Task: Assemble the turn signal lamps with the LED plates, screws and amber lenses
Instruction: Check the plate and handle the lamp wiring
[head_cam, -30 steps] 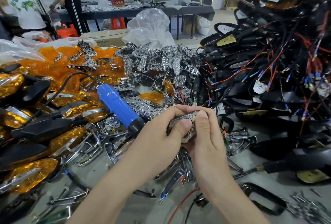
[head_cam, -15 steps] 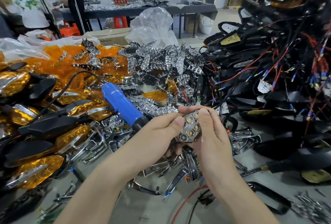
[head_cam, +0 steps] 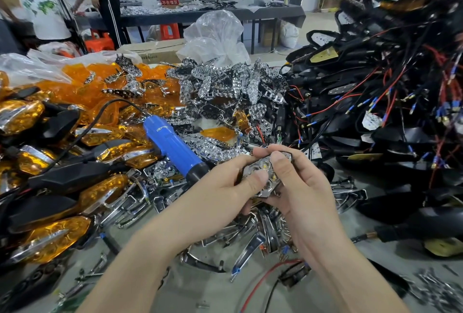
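Observation:
Both my hands hold one lamp part above the table's middle: a chrome LED plate [head_cam: 263, 175] with round cups and yellow LEDs, seated in a black housing whose rim shows at its top. My left hand [head_cam: 225, 187] grips it from the left with the thumb pressed on the plate's face. My right hand [head_cam: 298, 182] grips it from the right, thumb on top. A blue electric screwdriver [head_cam: 175, 147] lies just left of my hands. Loose chrome plates [head_cam: 225, 87] are heaped behind, amber lenses [head_cam: 82, 90] at the back left.
Finished amber lamps [head_cam: 50, 237] lie stacked along the left. A tangle of black housings with red and black wires [head_cam: 375, 102] fills the right. Chrome trims [head_cam: 250, 237] lie under my hands, small screws [head_cam: 438, 290] at the bottom right. Two people stand at a far table.
The plate was turned in my hands from edge-on to facing me. My left thumb moved onto its face and both hands shifted slightly.

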Demonstrator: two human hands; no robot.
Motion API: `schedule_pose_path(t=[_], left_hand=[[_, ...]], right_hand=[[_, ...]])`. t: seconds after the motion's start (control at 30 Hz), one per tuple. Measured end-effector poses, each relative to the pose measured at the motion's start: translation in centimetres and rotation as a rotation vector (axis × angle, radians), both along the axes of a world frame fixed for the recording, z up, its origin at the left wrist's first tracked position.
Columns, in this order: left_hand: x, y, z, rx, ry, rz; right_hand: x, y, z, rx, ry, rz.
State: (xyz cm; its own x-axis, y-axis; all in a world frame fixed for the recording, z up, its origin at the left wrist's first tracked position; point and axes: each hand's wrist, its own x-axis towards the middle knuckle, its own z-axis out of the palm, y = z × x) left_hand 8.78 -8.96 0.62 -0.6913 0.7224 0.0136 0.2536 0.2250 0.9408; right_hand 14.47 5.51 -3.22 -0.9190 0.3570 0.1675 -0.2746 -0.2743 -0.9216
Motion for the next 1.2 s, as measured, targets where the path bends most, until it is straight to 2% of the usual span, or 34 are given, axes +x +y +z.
schedule_pose_path(t=[0.23, 0.43, 0.5, 0.57, 0.7, 0.8, 0.93, 1.2], left_hand=[[0.3, 0.4, 0.0, 0.024, 0.108, 0.046], [0.9, 1.0, -0.2, 0.019, -0.003, 0.104], [1.3, 1.3, 0.1, 0.028, 0.004, 0.108], [1.4, 1.2, 0.4, -0.012, 0.029, 0.114], [0.9, -0.1, 0.6, -0.22, 0.058, 0.083], [0.5, -0.5, 0.6, -0.257, 0.099, 0.077], [-0.1, -0.7, 0.4, -0.26, 0.201, 0.117], [-0.2, -0.7, 0.5, -0.262, 0.278, 0.152]], right_hand=[[0.0, -0.1, 0.0, -0.017, 0.013, -0.001], [-0.1, -0.8, -0.1, -0.152, -0.059, 0.052], [-0.1, -0.8, -0.1, -0.131, -0.066, 0.009], [-0.3, -0.3, 0.0, -0.146, -0.038, -0.068], [-0.3, 1.4, 1.0, -0.417, 0.07, -0.175], [-0.4, 2.2, 1.4, -0.521, 0.088, -0.217], [-0.3, 2.3, 1.6, -0.564, 0.094, -0.198], [-0.2, 2.4, 1.7, -0.589, 0.131, -0.153]])
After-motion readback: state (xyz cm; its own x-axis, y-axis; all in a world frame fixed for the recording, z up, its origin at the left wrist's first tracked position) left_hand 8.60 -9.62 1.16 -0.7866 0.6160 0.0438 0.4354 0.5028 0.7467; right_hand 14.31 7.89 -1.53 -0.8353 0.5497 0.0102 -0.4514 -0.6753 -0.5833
